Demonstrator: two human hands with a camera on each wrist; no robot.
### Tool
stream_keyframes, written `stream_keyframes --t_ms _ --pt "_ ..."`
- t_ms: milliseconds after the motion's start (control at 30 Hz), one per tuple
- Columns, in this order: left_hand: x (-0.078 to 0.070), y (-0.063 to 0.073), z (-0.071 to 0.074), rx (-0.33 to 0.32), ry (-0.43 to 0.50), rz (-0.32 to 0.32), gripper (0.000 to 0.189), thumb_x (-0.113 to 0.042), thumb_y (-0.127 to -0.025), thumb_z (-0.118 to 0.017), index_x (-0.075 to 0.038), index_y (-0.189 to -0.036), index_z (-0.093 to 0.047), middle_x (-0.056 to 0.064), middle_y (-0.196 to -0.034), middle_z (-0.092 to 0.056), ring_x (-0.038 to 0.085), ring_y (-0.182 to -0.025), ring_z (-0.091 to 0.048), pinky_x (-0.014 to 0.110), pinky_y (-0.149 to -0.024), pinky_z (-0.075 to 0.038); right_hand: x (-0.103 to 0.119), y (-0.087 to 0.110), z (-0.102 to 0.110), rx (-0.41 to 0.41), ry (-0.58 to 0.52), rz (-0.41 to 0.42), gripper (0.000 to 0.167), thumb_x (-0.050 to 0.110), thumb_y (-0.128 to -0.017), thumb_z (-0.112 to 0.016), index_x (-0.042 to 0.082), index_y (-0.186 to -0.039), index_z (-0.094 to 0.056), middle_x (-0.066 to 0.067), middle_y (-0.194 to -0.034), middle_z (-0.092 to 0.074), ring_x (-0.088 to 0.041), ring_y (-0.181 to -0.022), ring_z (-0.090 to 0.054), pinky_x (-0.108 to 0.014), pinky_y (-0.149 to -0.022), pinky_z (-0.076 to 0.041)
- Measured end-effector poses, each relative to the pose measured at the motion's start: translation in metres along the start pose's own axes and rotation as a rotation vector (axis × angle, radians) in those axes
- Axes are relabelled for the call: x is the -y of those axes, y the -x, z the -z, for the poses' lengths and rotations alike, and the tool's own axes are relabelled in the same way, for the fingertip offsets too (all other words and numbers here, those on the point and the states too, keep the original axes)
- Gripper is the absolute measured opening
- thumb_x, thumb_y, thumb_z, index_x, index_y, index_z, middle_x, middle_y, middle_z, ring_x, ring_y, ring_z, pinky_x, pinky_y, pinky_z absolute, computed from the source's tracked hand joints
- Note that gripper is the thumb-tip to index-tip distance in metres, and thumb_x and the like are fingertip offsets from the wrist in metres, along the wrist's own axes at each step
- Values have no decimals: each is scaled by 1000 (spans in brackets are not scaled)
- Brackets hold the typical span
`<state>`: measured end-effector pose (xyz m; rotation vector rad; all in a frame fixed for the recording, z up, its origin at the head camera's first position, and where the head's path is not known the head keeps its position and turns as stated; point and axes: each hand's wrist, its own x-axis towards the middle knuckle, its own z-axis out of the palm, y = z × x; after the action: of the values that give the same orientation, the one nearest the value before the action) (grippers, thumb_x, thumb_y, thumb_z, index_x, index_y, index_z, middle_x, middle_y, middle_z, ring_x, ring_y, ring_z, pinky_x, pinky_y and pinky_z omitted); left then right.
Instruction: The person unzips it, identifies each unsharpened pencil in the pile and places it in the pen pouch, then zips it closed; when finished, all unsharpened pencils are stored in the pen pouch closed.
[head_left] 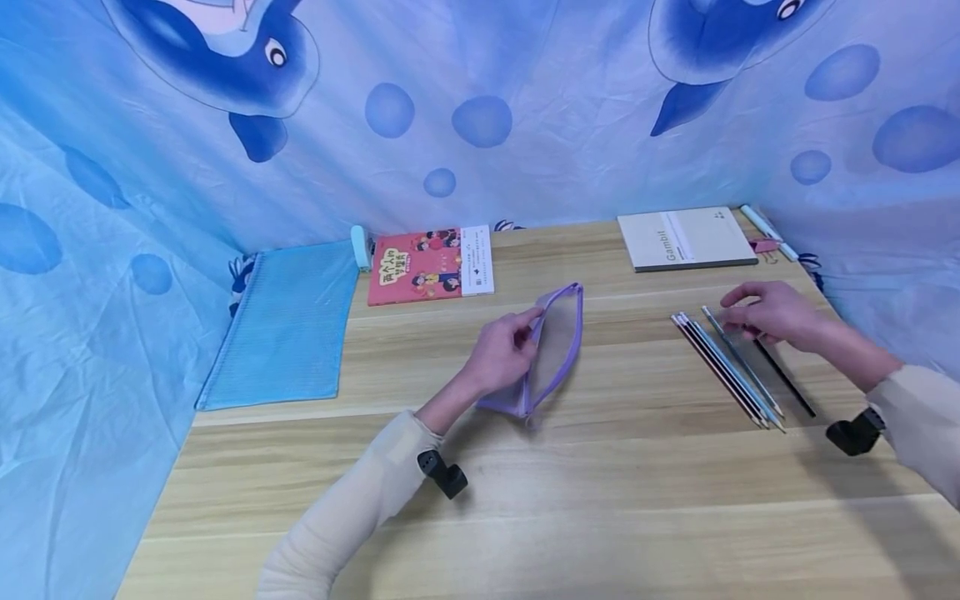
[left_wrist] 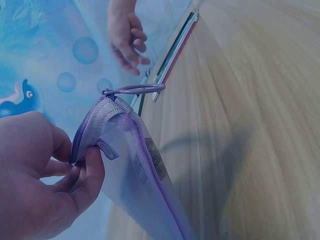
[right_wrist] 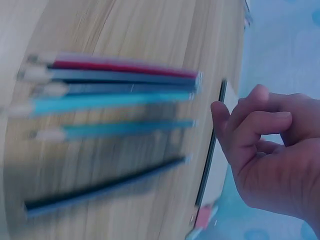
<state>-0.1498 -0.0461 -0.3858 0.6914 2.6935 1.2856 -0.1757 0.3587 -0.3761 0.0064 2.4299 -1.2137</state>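
Note:
My left hand (head_left: 501, 354) pinches the edge of a translucent purple zippered mesh pouch (head_left: 553, 346) near the middle of the table. The pouch's mouth gapes apart, and its zipper pull ring (left_wrist: 135, 90) shows in the left wrist view. Above the far ends of several pencils (head_left: 722, 372) hovers my right hand (head_left: 776, 317), fingers loosely bent and holding nothing. The pencils are striped dark red, pale blue and turquoise, lying nearly side by side with their points toward me. A black stick-like pencil (right_wrist: 105, 190) lies a little apart from them, at a slant.
A blue zippered folder (head_left: 281, 325) lies at the left, by a light-blue stapler-like item (head_left: 362, 247) and a red book (head_left: 420, 267). At the back right are a pale notebook (head_left: 686, 237), a pink binder clip (head_left: 765, 246) and a light-blue pen-like stick (head_left: 768, 231). Blue curtains border the table.

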Motion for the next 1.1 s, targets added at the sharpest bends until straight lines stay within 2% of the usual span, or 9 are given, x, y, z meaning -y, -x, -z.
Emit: stream_keyframes --t_ms 233,367,500,733,867,1100 --pt "0 0 0 0 -13 -16 54 6 -87 -60 4 -140 -53 9 -90 -62 19 -79 -56 23 -68 -50 -22 9 22 25 38 -26 40 12 -100 -57 -15 -127 -44 -10 -86 -69 -13 -54 -50 -26 -45 -37" --pt "0 1 -1 -3 -23 -24 54 6 -86 -60 4 -140 -54 10 -89 -62 19 -79 -57 24 -69 -50 -32 9 26 28 106 -30 35 9 -96 -59 -14 -121 -48 -8 -72 -62 -13 -50 -45 -27 -44 -36" --pt "1 0 -2 -3 -31 -31 54 6 -86 -59 4 -140 -54 10 -89 -62 19 -79 -56 24 -69 -50 -40 7 26 11 230 -4 34 9 -93 -62 -11 -118 -51 -5 -58 -51 -15 -47 -41 -30 -43 -37" --pt "2 0 -3 1 -25 -26 54 6 -86 -59 4 -140 -54 10 -90 -62 19 -79 -56 24 -69 -49 -47 2 20 -30 456 79 39 10 -88 -65 -9 -119 -51 -2 -51 -47 -17 -43 -43 -34 -41 -39" --pt "2 -1 -3 -1 -22 -25 54 6 -86 -60 4 -139 -55 9 -90 -62 19 -80 -57 24 -70 -50 -49 1 17 -36 522 98 43 10 -86 -69 -9 -121 -50 -2 -52 -49 -18 -45 -48 -35 -44 -41" --pt "3 -1 -3 -2 -16 -24 54 7 -85 -60 4 -139 -54 9 -89 -62 19 -79 -57 25 -70 -50 -47 -4 13 -29 571 109 45 9 -84 -68 -11 -118 -48 -2 -57 -52 -19 -50 -52 -35 -49 -42"
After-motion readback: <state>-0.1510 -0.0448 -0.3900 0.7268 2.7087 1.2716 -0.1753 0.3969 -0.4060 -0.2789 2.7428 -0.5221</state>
